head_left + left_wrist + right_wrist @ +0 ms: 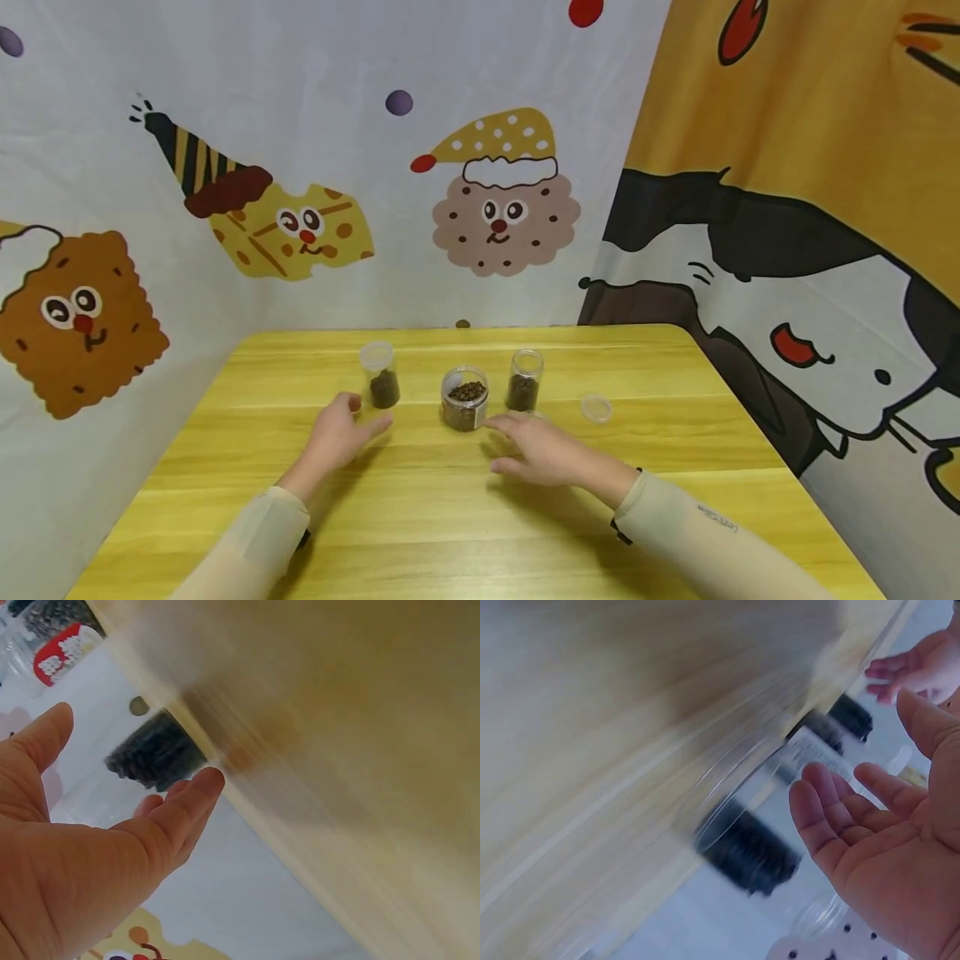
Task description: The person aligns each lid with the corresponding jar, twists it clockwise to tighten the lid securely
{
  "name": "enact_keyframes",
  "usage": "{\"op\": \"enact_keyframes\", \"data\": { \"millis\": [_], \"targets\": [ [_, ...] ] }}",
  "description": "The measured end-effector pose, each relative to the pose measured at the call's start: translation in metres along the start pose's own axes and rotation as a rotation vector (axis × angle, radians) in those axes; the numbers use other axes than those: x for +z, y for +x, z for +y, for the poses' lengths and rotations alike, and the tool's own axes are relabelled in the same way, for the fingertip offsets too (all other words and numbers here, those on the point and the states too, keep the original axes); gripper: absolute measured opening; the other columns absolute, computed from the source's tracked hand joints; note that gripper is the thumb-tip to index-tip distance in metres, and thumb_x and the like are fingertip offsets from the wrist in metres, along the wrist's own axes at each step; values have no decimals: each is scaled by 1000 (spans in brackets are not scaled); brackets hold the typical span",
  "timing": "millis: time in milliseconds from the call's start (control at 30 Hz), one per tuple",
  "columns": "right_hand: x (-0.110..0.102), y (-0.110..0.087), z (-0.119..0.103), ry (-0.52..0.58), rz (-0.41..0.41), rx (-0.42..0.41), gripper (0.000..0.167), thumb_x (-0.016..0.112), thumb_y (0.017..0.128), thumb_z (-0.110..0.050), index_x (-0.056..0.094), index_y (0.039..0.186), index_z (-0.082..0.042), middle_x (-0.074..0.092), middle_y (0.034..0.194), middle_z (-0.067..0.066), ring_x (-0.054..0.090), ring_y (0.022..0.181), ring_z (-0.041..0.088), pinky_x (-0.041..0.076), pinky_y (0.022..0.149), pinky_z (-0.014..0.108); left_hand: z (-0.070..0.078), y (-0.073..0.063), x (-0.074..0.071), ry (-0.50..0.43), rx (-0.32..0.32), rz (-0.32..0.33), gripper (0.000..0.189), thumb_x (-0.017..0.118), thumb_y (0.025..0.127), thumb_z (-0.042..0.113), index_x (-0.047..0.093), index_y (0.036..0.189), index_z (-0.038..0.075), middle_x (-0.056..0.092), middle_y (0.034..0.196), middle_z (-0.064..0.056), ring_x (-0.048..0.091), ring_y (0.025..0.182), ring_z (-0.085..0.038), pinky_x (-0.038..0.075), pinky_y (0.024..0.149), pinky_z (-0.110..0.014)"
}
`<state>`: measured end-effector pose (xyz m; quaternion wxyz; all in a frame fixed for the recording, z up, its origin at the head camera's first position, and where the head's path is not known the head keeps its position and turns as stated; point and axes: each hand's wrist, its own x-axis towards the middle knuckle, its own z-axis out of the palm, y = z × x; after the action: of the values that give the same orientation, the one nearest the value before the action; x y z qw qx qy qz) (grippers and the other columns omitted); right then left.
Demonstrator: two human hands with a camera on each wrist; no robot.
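My left hand [335,435] hovers beside a slim clear jar [384,387] with a pale lid and dark granules in its lower part. In the left wrist view, that hand's thumb and fingers spread apart around the dark contents [156,752], with nothing held. A wide, lidless jar [463,412] of brown granules stands between the hands, its red label [60,656] showing in the left wrist view. My right hand [542,450] is in front of a second slim jar [522,390], lidless and partly filled with dark granules. Its fingers are loosely bent and hold nothing.
A clear round lid [596,408] lies on the wooden table [420,533] to the right of the jars. Another clear lid [727,780] lies close by the right hand, mostly hidden by it in the head view. A patterned curtain [315,75] hangs behind the table.
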<state>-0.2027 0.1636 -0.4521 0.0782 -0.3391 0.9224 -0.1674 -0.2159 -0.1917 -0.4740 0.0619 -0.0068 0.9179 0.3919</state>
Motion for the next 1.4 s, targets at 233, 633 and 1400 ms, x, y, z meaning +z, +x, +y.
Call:
{"op": "enact_keyframes", "data": {
  "millis": [233, 633, 1400],
  "targets": [
    [-10, -20, 25, -55, 95, 40, 66, 75, 102, -37, 53, 154, -3, 57, 154, 25, 58, 140, 43, 50, 115, 59, 10, -18, 6, 37, 66, 22, 81, 74, 100, 49, 49, 149, -10, 58, 150, -32, 59, 136, -51, 56, 105, -59],
    [-9, -30, 41, -108, 172, 54, 70, 79, 97, -44, 58, 152, -5, 62, 149, 22, 61, 136, 41, 53, 112, 59, 45, -14, 36, 18, 172, 38, 88, 86, 90, 48, 51, 151, -6, 62, 148, -27, 63, 132, -46, 55, 108, -59],
    [7, -12, 39, -163, 76, 91, 75, 81, 94, -51, 59, 151, -8, 61, 149, 24, 61, 135, 45, 51, 113, 61, 76, 11, 73, -169, 158, -66, 114, 98, 78, 37, 33, 164, 0, 48, 163, -22, 51, 147, -43, 48, 117, -60]
  ]
}}
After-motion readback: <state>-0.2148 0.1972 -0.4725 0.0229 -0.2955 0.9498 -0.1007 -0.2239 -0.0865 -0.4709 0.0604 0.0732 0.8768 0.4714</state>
